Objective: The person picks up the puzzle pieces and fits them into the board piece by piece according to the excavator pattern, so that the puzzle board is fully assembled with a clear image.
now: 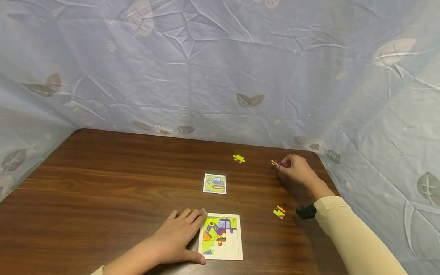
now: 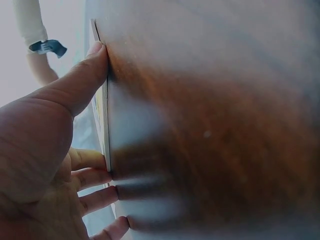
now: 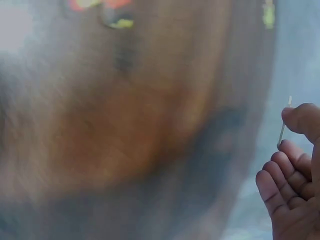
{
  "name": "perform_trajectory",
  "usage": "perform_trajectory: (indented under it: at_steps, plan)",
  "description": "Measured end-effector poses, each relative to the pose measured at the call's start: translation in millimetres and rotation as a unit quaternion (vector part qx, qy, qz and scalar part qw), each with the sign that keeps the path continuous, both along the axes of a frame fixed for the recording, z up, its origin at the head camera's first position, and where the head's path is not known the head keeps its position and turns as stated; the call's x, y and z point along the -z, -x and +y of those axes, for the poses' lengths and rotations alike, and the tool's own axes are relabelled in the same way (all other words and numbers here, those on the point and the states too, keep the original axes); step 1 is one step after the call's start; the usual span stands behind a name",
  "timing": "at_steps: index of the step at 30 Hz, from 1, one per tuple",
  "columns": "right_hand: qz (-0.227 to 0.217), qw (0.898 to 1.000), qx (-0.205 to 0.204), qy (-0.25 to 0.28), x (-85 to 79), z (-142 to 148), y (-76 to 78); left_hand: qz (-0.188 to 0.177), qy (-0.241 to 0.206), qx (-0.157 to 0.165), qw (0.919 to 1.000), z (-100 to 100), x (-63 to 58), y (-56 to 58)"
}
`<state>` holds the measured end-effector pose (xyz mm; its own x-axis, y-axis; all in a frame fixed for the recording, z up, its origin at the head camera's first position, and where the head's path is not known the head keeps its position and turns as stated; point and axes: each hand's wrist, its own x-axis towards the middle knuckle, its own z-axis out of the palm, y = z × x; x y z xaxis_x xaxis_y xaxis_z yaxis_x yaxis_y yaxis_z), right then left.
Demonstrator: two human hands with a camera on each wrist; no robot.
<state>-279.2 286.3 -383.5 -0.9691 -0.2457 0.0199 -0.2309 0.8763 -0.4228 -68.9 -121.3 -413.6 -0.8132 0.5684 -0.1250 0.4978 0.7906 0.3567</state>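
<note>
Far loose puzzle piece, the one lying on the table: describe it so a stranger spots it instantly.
On the brown table, find the white-edged picture card beyond the puzzle tray. Past the card, slightly right and toward the cloth backdrop, lies the far piece. It is mostly yellow-green, while the nearer loose piece also shows a red-and-orange strip.

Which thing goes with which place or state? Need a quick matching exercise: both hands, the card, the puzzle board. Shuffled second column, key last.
1. right hand
2. left hand
3. picture card
4. puzzle board

A. lies on the table, beyond the board
B. pinches a puzzle piece
C. partly filled, lower right bare
D. touches the board's left edge

Pairs: 1-B, 2-D, 3-A, 4-C
</note>
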Motion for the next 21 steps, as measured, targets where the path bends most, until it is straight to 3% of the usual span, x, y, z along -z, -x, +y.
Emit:
perform_trajectory:
  at_steps: [5, 11, 16, 21]
  plan:
    - [0.003, 1.000, -0.010, 0.010, -31.9, 3, -6.4, -0.002, -0.003, -0.002, 1.0000, 0, 0.1, -0.5]
    - [0.018, 0.999, -0.040, 0.017, -58.5, 0, -12.5, -0.004, -0.002, -0.004, 1.0000, -2, 0.6, -1.5]
    - [0.028, 0.998, -0.048, 0.013, -70.1, -5, -21.1, 0.002, -0.009, -0.005, 0.9999, -1, 0.1, -1.2]
    - [0.034, 0.996, -0.079, 0.022, -71.4, -13, -35.9, 0.005, -0.012, -0.001, 0.9999, -1, -0.1, -1.2]
